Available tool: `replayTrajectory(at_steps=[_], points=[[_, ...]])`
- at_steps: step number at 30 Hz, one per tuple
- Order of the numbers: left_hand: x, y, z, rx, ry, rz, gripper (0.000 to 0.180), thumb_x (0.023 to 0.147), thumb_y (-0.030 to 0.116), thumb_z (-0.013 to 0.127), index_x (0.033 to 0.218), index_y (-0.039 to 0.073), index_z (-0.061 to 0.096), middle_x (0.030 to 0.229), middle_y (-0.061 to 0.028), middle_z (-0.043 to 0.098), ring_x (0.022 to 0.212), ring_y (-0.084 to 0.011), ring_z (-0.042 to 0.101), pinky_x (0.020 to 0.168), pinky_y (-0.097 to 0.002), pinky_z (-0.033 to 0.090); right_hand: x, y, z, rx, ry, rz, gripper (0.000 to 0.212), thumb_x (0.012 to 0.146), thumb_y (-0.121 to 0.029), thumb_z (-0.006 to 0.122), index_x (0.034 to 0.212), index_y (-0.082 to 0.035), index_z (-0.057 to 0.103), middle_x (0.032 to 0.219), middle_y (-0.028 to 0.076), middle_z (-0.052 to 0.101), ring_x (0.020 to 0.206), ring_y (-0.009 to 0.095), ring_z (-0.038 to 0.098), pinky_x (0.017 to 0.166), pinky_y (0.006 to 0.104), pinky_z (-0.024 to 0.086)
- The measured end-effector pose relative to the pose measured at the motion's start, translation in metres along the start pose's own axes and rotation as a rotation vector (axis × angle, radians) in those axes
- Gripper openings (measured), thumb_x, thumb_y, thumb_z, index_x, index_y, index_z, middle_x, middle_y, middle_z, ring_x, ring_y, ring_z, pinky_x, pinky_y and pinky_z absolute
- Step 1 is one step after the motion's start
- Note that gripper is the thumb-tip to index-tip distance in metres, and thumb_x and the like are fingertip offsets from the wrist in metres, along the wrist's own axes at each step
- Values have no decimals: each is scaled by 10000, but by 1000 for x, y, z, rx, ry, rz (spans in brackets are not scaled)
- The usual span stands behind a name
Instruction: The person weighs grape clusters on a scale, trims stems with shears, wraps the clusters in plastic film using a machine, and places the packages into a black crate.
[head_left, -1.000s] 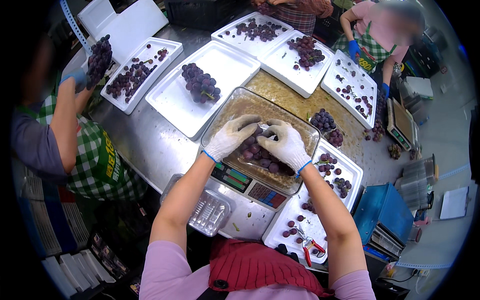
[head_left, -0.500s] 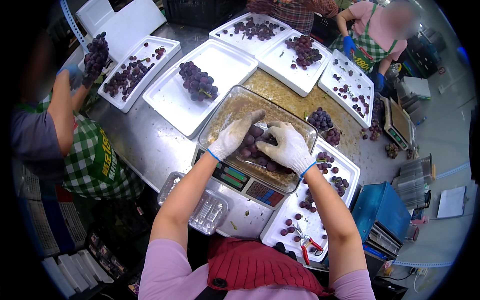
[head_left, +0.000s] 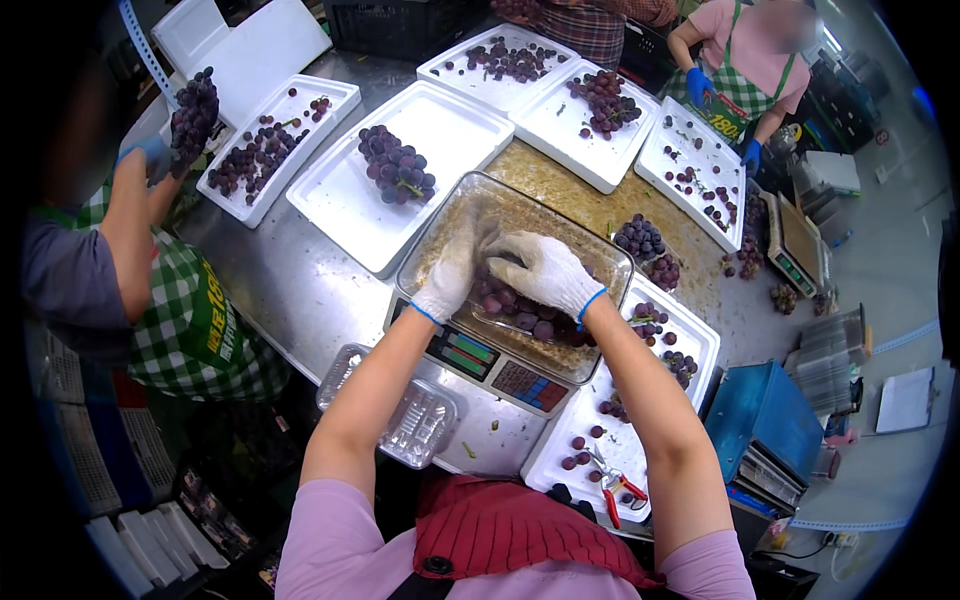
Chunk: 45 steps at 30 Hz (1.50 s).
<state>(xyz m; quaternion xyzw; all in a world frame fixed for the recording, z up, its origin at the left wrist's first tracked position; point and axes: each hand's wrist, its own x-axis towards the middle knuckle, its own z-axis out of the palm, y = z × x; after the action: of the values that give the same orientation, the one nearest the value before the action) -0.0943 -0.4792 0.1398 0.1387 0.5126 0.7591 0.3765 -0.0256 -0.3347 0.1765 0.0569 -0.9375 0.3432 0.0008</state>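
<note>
Dark purple grapes [head_left: 527, 315] sit in a clear plastic box on the shallow see-through tray [head_left: 590, 245] of a weighing scale [head_left: 530, 388]. My right hand [head_left: 548, 270], in a white knit glove with a blue cuff, curves over the grapes from the right, thumb and fingers bent down onto them. Facing it from the left is my left hand [head_left: 450, 272], gloved alike. It stands upright at the box's left side, its fingertips smeared by motion near the right hand's fingertips. Both hands partly hide the box and the fruit.
Nested clear plastic boxes [head_left: 418, 420] lie left of the scale. At right, a white foam tray [head_left: 545, 455] holds loose grapes and red-handled snips [head_left: 620, 495]. A large grape bunch [head_left: 396, 165] rests in another foam tray ahead. Co-workers stand at left, far side and far right.
My right hand has moved left across the grapes, uncovering those at the box's right. My left hand's fingers have swung inward toward it. At left, a co-worker's lifted bunch has shifted slightly.
</note>
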Motion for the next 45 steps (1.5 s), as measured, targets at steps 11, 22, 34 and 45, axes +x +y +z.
replayTrajectory(at_steps=[11, 22, 34, 45], points=[[-28, -21, -7, 575, 59, -241, 610, 994, 488, 336, 1403, 37, 373, 1245, -188, 552, 1126, -258, 545, 959, -358, 406, -17, 5, 11, -109, 171, -65, 344, 910, -272, 496, 1140, -39, 601, 1103, 206, 617, 1035, 370, 571, 896, 424, 459], [-22, -27, -4, 871, 119, -24, 598, 942, 518, 375, 1401, 136, 401, 1278, -200, 550, 1193, -359, 516, 997, -372, 380, -147, 67, -19, 378, 440, 750, 370, 959, -260, 498, 1185, 22, 583, 1019, 128, 669, 895, 189, 618, 804, 303, 475], [-33, -24, 13, 857, 196, 5, 616, 940, 475, 449, 1404, 76, 380, 1294, -213, 534, 1202, -329, 520, 1005, -356, 382, -149, 62, -5, 684, 300, 812, 293, 835, -78, 541, 1092, 16, 644, 777, 64, 657, 549, 94, 539, 490, 249, 437], [-27, -30, 24, 835, 201, 103, 615, 929, 427, 507, 1374, 17, 397, 1293, -235, 517, 1198, -341, 508, 1008, -366, 383, -157, 67, -18, 825, 245, 809, 241, 799, -8, 598, 1026, 64, 634, 811, 50, 641, 616, 86, 560, 522, 216, 449]])
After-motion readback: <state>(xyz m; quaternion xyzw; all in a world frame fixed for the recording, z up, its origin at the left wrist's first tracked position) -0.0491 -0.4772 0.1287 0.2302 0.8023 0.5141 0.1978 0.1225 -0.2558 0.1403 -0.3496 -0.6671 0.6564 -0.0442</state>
